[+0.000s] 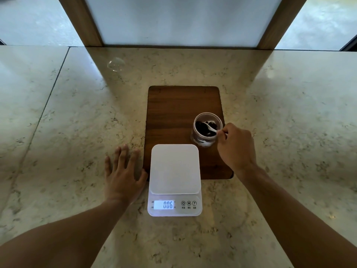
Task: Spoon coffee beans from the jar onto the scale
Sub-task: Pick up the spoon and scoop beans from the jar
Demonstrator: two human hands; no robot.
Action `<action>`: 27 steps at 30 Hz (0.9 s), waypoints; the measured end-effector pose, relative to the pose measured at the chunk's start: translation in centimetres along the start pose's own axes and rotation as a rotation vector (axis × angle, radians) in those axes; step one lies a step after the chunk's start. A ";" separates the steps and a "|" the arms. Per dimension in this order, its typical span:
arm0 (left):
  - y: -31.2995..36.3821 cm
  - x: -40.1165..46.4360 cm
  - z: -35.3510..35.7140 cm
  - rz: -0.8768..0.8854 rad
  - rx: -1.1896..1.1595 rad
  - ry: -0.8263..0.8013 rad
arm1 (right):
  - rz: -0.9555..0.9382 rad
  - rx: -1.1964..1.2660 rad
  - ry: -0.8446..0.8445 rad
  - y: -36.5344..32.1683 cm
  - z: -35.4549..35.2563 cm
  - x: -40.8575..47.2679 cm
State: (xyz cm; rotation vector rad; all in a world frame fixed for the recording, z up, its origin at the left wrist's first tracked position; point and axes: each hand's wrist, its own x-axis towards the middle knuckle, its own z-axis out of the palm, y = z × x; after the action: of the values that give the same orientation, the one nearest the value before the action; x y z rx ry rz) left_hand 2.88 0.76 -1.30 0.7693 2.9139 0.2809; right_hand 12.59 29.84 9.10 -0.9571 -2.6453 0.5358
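A clear open jar (207, 130) with dark coffee beans (201, 127) stands on the right side of a dark wooden board (179, 107). My right hand (236, 146) pinches the handle of a small white spoon (209, 127) whose bowl lies among the beans inside the jar. A white digital scale (174, 178) sits in front, its platform bare, half on the board's near edge; its lit display reads 0.06. My left hand (123, 171) rests flat on the counter just left of the scale, fingers spread, holding nothing.
The marble counter (77, 122) stretches wide on both sides. A clear domed lid (116, 64) lies at the back left. A wood-framed frosted panel (179, 20) rises behind the counter's far edge.
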 end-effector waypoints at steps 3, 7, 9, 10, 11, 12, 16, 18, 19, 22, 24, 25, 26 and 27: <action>0.1 -0.1 -0.2 -0.004 -0.001 -0.017 | 0.050 0.014 -0.023 0.0 0.0 0.3; 0.2 -0.1 -0.4 -0.003 -0.018 -0.017 | 0.114 0.041 -0.062 0.1 0.1 0.7; 0.3 -0.1 -0.4 -0.004 -0.013 -0.028 | 0.149 0.064 -0.085 0.1 0.1 0.8; 0.3 -0.1 -0.4 -0.004 -0.013 -0.030 | 0.166 0.079 -0.097 0.1 0.1 0.8; 0.3 0.0 -0.4 -0.004 -0.014 -0.029 | 0.183 0.101 -0.108 0.1 0.0 0.8; 0.3 0.0 -0.4 -0.004 -0.014 -0.027 | 0.203 0.125 -0.117 0.0 0.0 0.9; 0.2 0.0 -0.1 -0.006 -0.023 -0.013 | 0.280 0.197 -0.133 0.0 -0.3 1.0; 0.2 0.0 -0.1 -0.006 -0.023 -0.012 | 0.297 0.222 -0.139 0.0 -0.4 1.0; 0.1 0.0 -0.1 -0.007 -0.019 -0.014 | 0.304 0.230 -0.143 0.0 -0.4 1.0; 0.2 0.0 -0.1 -0.009 -0.018 -0.012 | 0.324 0.254 -0.152 0.0 -0.5 1.0; 0.3 0.0 -0.2 -0.009 -0.024 -0.011 | 0.347 0.263 -0.158 0.1 -0.6 1.1; 0.3 0.0 -0.2 -0.010 -0.026 -0.009 | 0.358 0.267 -0.163 0.1 -0.6 1.1; 0.3 0.0 -0.3 -0.012 -0.026 -0.009 | 0.367 0.271 -0.168 0.2 -0.6 1.1; 0.3 0.0 -0.3 -0.013 -0.026 -0.010 | 0.372 0.275 -0.170 0.2 -0.6 1.1</action>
State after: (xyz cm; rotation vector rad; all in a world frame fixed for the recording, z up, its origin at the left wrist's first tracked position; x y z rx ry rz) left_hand 3.01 0.95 -0.95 0.7462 2.8989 0.3121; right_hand 12.08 30.85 9.66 -1.3699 -2.4479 1.0764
